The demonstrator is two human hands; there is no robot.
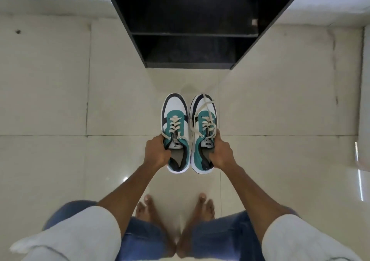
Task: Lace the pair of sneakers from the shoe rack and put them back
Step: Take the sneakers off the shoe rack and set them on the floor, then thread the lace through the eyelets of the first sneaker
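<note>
The left hand (155,152) grips the left green, white and black sneaker (175,132) with fingers curled into its opening. The right hand (221,154) grips the right matching sneaker (203,133) the same way. Both shoes sit side by side above the pale tile floor (60,100), toes pointing at the black open shoe rack (192,40)

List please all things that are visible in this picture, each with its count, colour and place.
sneakers: 2, teal, white and dark, cream laces, side by side above the floor, one in each hand
rack: 1, black, shelves look empty, top centre on the floor
floor: 1, cream tiles, all around
left hand: 1, grips left sneaker at the collar
right hand: 1, grips right sneaker at the collar
feet: 2, bare, bottom centre
</note>
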